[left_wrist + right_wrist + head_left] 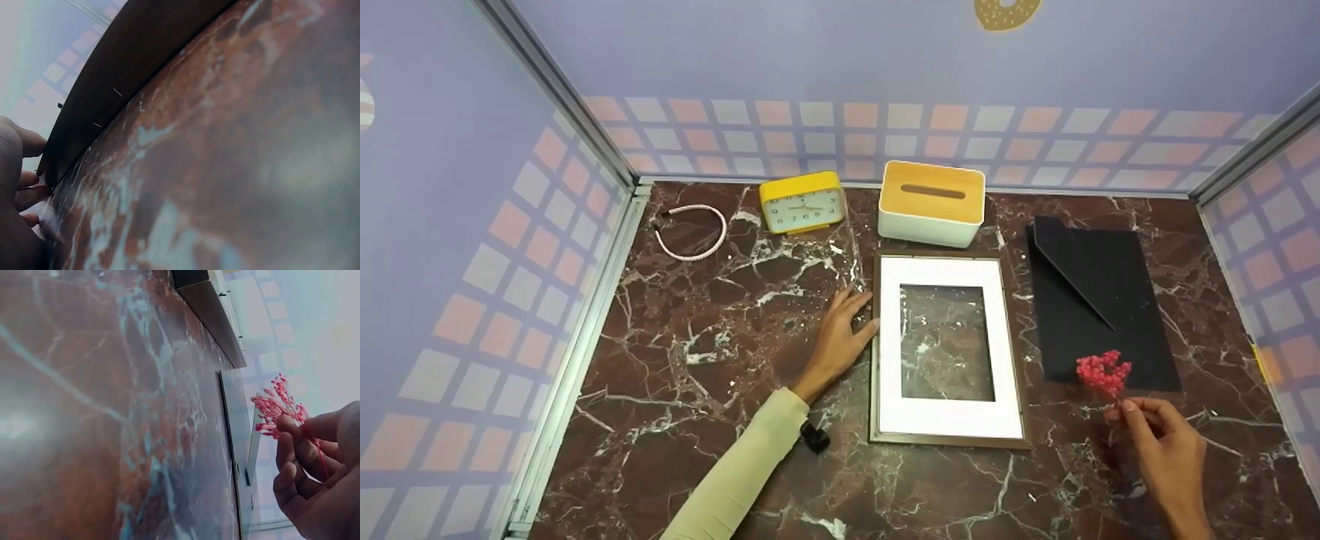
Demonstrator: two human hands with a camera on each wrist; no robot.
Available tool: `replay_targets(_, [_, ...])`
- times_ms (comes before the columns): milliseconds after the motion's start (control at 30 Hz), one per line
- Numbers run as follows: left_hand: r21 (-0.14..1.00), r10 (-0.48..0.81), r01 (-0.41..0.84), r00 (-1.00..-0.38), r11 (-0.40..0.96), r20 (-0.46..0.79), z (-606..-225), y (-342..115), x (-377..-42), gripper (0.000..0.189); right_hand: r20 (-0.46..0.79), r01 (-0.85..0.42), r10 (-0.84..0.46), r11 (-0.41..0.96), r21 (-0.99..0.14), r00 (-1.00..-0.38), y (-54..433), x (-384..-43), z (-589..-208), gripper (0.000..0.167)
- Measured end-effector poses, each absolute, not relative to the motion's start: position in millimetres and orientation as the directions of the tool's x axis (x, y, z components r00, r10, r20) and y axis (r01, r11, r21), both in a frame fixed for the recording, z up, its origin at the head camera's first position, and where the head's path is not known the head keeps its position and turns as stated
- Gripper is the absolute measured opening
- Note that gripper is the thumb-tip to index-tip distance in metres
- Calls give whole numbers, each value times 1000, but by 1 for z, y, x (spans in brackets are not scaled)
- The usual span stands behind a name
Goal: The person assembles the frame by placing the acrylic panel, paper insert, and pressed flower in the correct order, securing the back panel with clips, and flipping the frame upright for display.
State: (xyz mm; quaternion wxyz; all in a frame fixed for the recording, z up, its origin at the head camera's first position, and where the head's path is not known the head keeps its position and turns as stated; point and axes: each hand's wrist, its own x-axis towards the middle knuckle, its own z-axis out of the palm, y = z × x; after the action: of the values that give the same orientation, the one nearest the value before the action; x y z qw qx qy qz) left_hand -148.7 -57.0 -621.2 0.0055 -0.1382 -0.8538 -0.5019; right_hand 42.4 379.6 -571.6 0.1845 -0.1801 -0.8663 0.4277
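A picture frame (1026,405) with a brown border and a white mat (945,420) lies flat on the marble-patterned table. Through the mat's rectangular opening the table surface shows. My left hand (840,337) rests at the frame's left side, its thumb and fingertips right at the edge. The left wrist view has those fingers (31,194) beside the dark side wall of the frame (107,84). Between thumb and fingers, my right hand (1170,446) pinches the thin stem of a pink dried flower sprig (1103,373). Its small clustered blooms point upward above the fingers in the right wrist view.
Right of the frame lies a black backing board (1140,292) with its easel leg (1069,274). A tissue box (930,225) with a wooden lid, a yellow alarm clock (802,204) and a pale pink headband (724,225) stand or lie toward the back wall.
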Motion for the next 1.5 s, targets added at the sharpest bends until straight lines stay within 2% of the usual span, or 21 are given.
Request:
replay_targets(133, [857,231,239,-962,456,145,-621,-57,-149,56,145,157,457,559,-814,-877,377,40,-569,8])
replay_targets(300, [854,233,250,-960,456,157,-622,-57,-149,55,216,122,467,593,-796,-858,372,33,-565,8])
replay_targets(467, [857,234,245,-960,454,151,-622,-58,-149,57,292,31,447,588,-809,-846,360,16,-560,6])
replay_targets(633, [858,237,255,-958,445,161,-622,-59,-149,55,329,-83,394,527,-846,-858,331,-4,-537,7])
replay_targets(800, [853,237,272,-955,446,181,-623,-59,-150,54,254,-74,370,438,-896,-894,306,-25,-525,6])
replay_targets(967, [856,235,267,-956,442,177,-623,-58,-150,54,213,-44,332,449,-892,-919,286,-47,-523,7])
replay_targets(1267, [850,229,259,-959,458,169,-621,-57,-150,55,70,20,226,371,-929,-972,265,-90,-553,12])
replay_targets(1500, [850,228,259,-959,459,169,-621,-57,-150,55,0,34,106,318,-948,-994,245,-109,-557,19])
